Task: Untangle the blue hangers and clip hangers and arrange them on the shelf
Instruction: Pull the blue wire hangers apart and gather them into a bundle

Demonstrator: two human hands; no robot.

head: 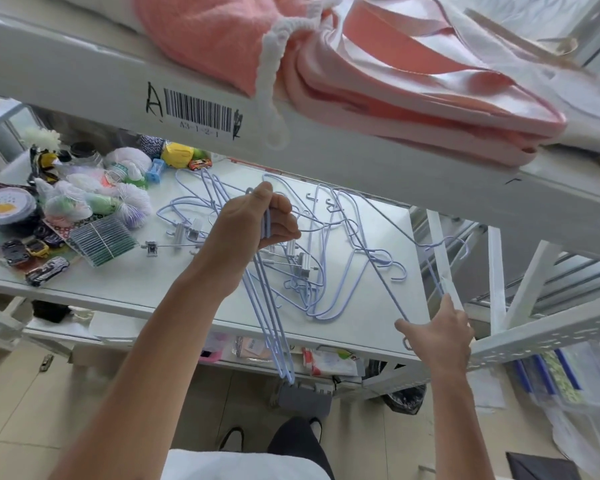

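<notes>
A tangle of pale blue wire hangers (326, 268) lies on the white shelf (125, 289), with grey clip hangers (177, 237) mixed in at its left and middle. My left hand (257, 223) grips a bunch of blue hangers (274, 327) by their upper ends; they hang down past the shelf's front edge. My right hand (437, 337) is at the shelf's front right corner and holds the end of one long blue hanger (378, 268) that runs back into the tangle.
Toy cars (45, 270), net bags of small items (94, 199) and a stack of cards (101, 242) crowd the shelf's left end. An upper shelf beam with a barcode label (198, 114) hangs overhead, carrying pink fabric (395, 81). White frame struts (496, 282) stand at right.
</notes>
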